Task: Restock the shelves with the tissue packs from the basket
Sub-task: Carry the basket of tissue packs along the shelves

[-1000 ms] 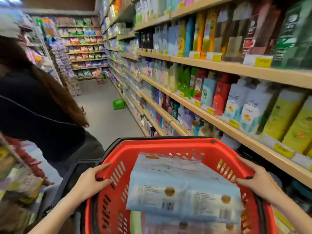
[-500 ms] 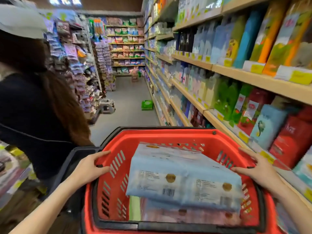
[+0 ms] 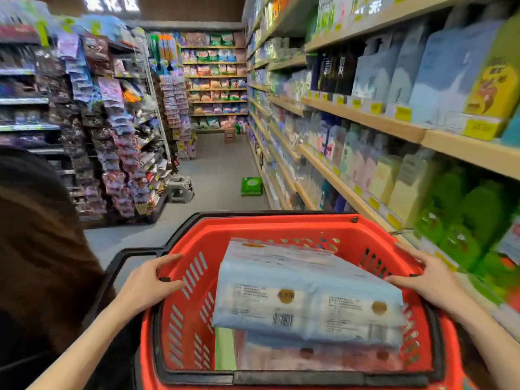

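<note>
Head view. Left hand (image 3: 149, 285): grip curled over the left rim of the red basket (image 3: 281, 229), thumb inside, fingers outside. Right hand (image 3: 422, 277): grip closed likewise on the right rim. Basket contents: one pale blue tissue pack (image 3: 304, 294) lying tilted on top; one pinkish pack (image 3: 318, 356) beneath; further count unclear. Shelves (image 3: 363, 119) stand just right, stocked. One green box (image 3: 251, 186) lies on the aisle floor ahead.

Grey stool (image 3: 182, 189) on the aisle floor, green box (image 3: 251, 186) well right of it, hanging packet rack (image 3: 121, 136) just left of it, long-haired person (image 3: 39, 249) nearer, left of it, small crate (image 3: 229, 135) far beyond.
</note>
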Tool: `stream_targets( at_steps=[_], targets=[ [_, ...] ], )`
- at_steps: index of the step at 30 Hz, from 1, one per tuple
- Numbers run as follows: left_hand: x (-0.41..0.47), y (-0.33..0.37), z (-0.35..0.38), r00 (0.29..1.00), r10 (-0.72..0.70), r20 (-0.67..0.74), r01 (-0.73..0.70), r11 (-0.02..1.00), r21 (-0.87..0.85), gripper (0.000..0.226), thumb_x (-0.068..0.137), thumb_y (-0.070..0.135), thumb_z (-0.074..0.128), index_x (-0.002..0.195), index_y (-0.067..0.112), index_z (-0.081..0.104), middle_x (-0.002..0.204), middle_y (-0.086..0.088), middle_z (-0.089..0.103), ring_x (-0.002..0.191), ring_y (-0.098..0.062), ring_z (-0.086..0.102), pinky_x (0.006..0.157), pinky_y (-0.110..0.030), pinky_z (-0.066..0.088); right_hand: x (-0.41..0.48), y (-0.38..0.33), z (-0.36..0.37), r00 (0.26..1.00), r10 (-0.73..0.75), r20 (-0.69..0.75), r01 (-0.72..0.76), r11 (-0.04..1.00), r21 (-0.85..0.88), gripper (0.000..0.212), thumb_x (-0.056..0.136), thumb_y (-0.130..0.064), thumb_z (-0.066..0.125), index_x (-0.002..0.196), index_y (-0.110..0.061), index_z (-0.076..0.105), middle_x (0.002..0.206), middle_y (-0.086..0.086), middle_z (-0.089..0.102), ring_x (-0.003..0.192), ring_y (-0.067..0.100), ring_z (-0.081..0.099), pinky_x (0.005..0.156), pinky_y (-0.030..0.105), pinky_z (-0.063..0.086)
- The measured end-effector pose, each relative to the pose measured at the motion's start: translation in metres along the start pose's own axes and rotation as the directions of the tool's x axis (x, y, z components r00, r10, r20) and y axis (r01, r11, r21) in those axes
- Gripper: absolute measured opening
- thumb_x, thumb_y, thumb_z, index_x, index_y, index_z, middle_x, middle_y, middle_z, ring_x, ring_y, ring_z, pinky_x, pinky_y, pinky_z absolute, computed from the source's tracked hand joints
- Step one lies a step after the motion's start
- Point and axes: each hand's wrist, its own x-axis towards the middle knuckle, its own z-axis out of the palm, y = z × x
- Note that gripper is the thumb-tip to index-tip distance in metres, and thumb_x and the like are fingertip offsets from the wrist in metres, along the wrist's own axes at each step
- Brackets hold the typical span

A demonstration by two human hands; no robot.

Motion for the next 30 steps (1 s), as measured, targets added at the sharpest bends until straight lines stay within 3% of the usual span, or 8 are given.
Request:
stream_targets(
  at_steps=[5, 9, 12, 15, 20, 23, 27, 30],
  targets=[
    [0.093, -0.008, 0.004, 0.998, -0.06, -0.026, 0.058, 0.997, -0.055, 0.063, 0.063, 0.032, 0.08, 0.121, 0.042, 0.057, 0.107, 0.006, 0.07, 0.086, -0.011, 0.067, 0.079, -0.034, 0.054, 0.102, 0.004, 0.036, 0.999, -0.026, 0.043, 0.025, 0.999, 0.038, 0.117, 0.022, -0.069, 0.078, 0.124, -0.015, 0.054, 0.118, -0.001, 0.057, 0.104, 0.013, 0.051, 0.084, 0.019, 0.037],
    [0.168, -0.015, 0.012, 0.994, -0.086, -0.066, 0.085, 0.996, -0.028, 0.065, 0.063, 0.035, 0.081, 0.123, 0.04, 0.056, 0.113, 0.004, 0.067, 0.082, -0.012, 0.06, 0.071, -0.029, 0.046, 0.184, 0.002, 0.073, 0.992, 0.016, 0.121, -0.025, 0.997, 0.071, 0.088, 0.046, -0.017, 0.09, 0.125, -0.01, 0.052, 0.122, 0.011, 0.06, 0.095, 0.011, 0.052, 0.07, 0.006, 0.036],
    [0.221, -0.019, 0.016, 0.987, -0.128, -0.094, 0.127, 0.992, -0.014, 0.065, 0.063, 0.033, 0.081, 0.123, 0.04, 0.056, 0.105, 0.006, 0.068, 0.08, -0.007, 0.061, 0.068, -0.026, 0.047, 0.256, 0.004, 0.102, 0.99, -0.02, 0.143, 0.004, 0.994, 0.11, 0.123, 0.011, -0.063, 0.08, 0.123, -0.025, 0.047, 0.092, -0.008, 0.063, 0.069, -0.012, 0.055, 0.059, -0.006, 0.036],
    [0.27, -0.025, 0.014, 0.976, -0.177, -0.126, 0.176, 0.984, -0.019, 0.066, 0.062, 0.034, 0.081, 0.123, 0.041, 0.055, 0.102, 0.007, 0.069, 0.079, -0.003, 0.065, 0.07, -0.029, 0.054, 0.328, 0.003, 0.13, 0.976, 0.022, 0.217, -0.044, 0.994, 0.096, 0.103, 0.028, -0.044, 0.09, 0.122, -0.024, 0.054, 0.083, -0.013, 0.061, 0.06, -0.019, 0.056, 0.06, -0.003, 0.04],
    [0.354, -0.039, 0.002, 0.956, -0.249, -0.157, 0.241, 0.968, -0.068, 0.065, 0.061, 0.031, 0.083, 0.12, 0.04, 0.058, 0.092, 0.01, 0.07, 0.075, -0.002, 0.065, 0.066, -0.025, 0.051, 0.438, 0.002, 0.182, 0.972, -0.013, 0.233, -0.002, 0.998, 0.067, 0.097, 0.013, -0.082, 0.067, 0.105, -0.06, 0.044, 0.083, -0.022, 0.067, 0.071, -0.003, 0.065, 0.07, 0.017, 0.049],
    [0.411, -0.053, -0.01, 0.952, -0.269, -0.146, 0.256, 0.961, -0.101, 0.066, 0.059, 0.031, 0.084, 0.118, 0.041, 0.057, 0.087, 0.015, 0.068, 0.074, 0.001, 0.064, 0.059, -0.016, 0.046, 0.493, -0.017, 0.215, 0.964, -0.027, 0.263, 0.015, 0.999, 0.046, 0.109, 0.017, -0.079, 0.069, 0.119, -0.048, 0.045, 0.083, -0.011, 0.07, 0.071, 0.003, 0.066, 0.067, 0.021, 0.049],
    [0.499, -0.08, -0.03, 0.954, -0.277, -0.117, 0.266, 0.959, -0.099, 0.069, 0.059, 0.034, 0.084, 0.121, 0.041, 0.056, 0.096, 0.007, 0.069, 0.075, -0.004, 0.067, 0.061, -0.019, 0.05, 0.557, -0.045, 0.27, 0.968, -0.017, 0.249, 0.009, 0.999, 0.031, 0.084, 0.055, -0.023, 0.086, 0.13, -0.022, 0.049, 0.092, 0.001, 0.066, 0.074, 0.01, 0.059, 0.063, 0.023, 0.043],
    [0.564, -0.096, -0.05, 0.957, -0.275, -0.096, 0.268, 0.96, -0.084, 0.071, 0.058, 0.036, 0.085, 0.122, 0.041, 0.055, 0.096, 0.006, 0.069, 0.076, -0.007, 0.068, 0.065, -0.025, 0.054, 0.605, -0.063, 0.308, 0.969, -0.004, 0.246, 0.0, 1.0, 0.018, 0.097, 0.041, -0.04, 0.089, 0.129, -0.026, 0.049, 0.09, 0.001, 0.065, 0.079, 0.015, 0.06, 0.07, 0.029, 0.045]
  ],
)
